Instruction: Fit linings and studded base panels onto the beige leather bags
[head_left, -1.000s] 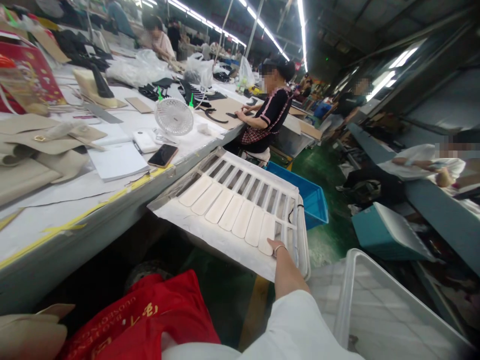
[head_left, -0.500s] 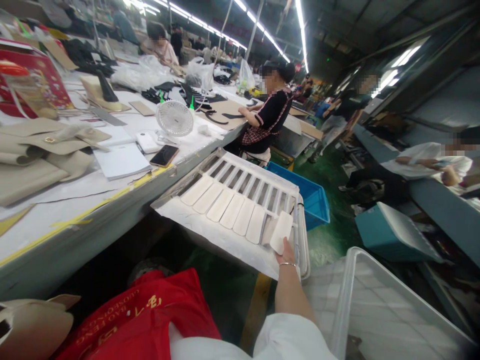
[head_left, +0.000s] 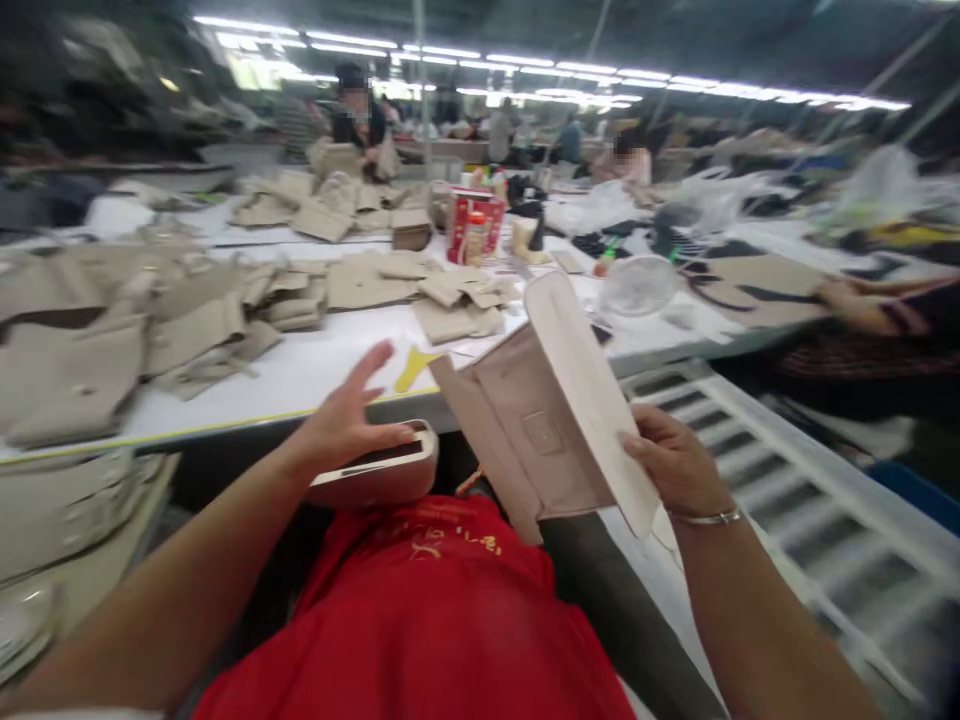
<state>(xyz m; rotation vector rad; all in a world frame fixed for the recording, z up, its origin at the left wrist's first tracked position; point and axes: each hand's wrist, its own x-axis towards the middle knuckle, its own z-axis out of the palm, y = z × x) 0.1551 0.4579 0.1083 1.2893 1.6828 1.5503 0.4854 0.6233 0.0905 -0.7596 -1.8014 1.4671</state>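
My right hand (head_left: 675, 462) is closed on a long cream padded strip (head_left: 585, 390) and a beige leather panel (head_left: 525, 430) lying behind it, both raised above my lap. My left hand (head_left: 346, 420) hovers with fingers spread over a beige bag piece with a dark slot (head_left: 379, 470), which rests on the red cloth (head_left: 420, 610) across my lap. Whether the left palm touches that piece is unclear. The picture is blurred by motion.
A long white table (head_left: 315, 365) ahead carries heaps of beige leather pieces (head_left: 187, 320), a red box (head_left: 472, 225) and a small fan (head_left: 637, 285). A white slatted rack (head_left: 757, 470) stands at my right. Other people work behind the table and at right.
My view has swung left from the rack to the table. My right hand lifted one cream strip off the rack and brought it over my lap; my left hand has come into view.
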